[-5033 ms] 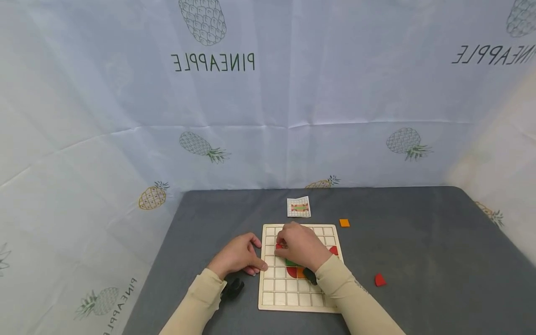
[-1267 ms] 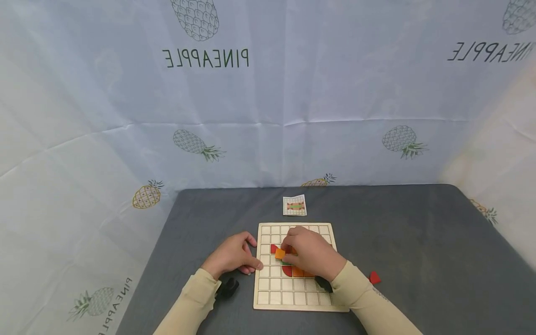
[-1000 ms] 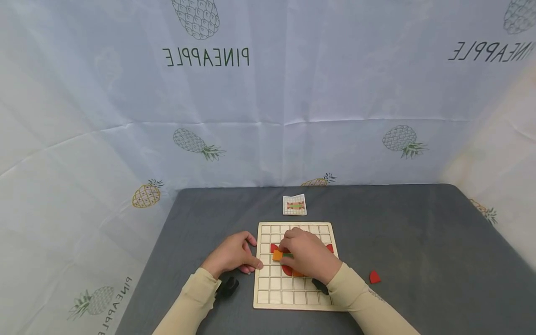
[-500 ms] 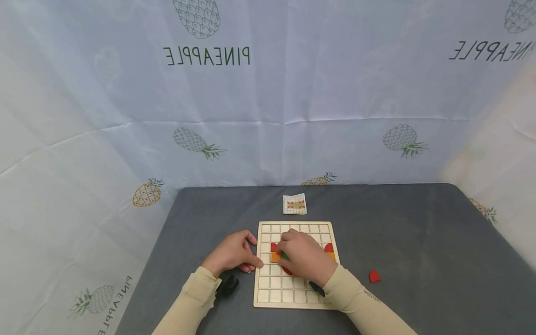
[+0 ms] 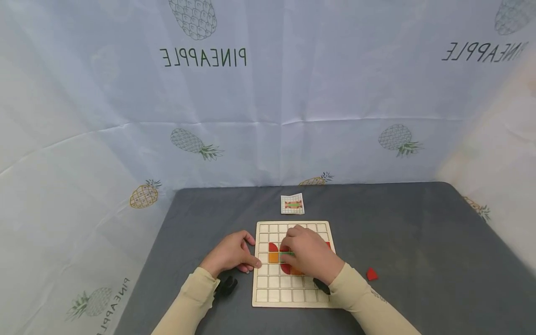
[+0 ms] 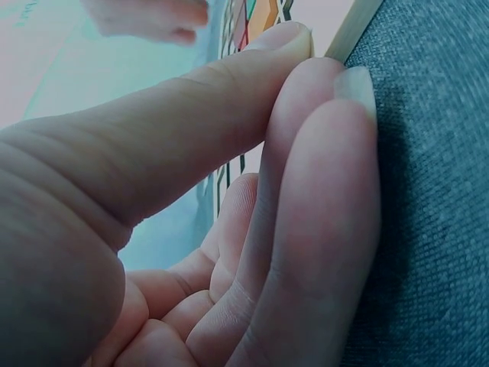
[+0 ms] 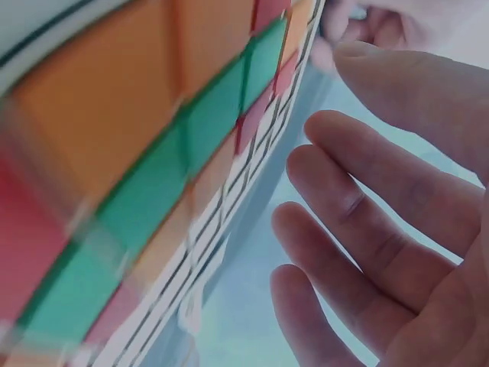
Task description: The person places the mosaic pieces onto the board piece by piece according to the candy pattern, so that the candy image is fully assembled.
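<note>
A wooden grid board (image 5: pixel 261 296) lies on the table, with red, orange and green flat tiles in its middle rows. My left hand (image 5: pixel 231 253) holds the board's left edge, its thumb (image 6: pixel 275 42) on the top face and fingers against the side. Over the tiles hovers my right hand (image 5: pixel 311 253), fingers apart and loosely bent in the right wrist view, holding nothing. Left of the green row (image 7: pixel 160 191), an orange square (image 5: pixel 273 257) lies flat in a cell below a red quarter-round tile (image 5: pixel 273 247). The right hand hides part of the pattern in the head view.
A loose red tile (image 5: pixel 371 274) lies on the dark grey table (image 5: pixel 402 232) right of the board. Behind the board sits a small printed pattern card (image 5: pixel 291 204). A pineapple-print curtain (image 5: pixel 268 93) hangs behind the table.
The orange square from the table at the board's right went into the right hand, then into the cell at the green row's left end. The right hand let go; the left stayed at the edge.
</note>
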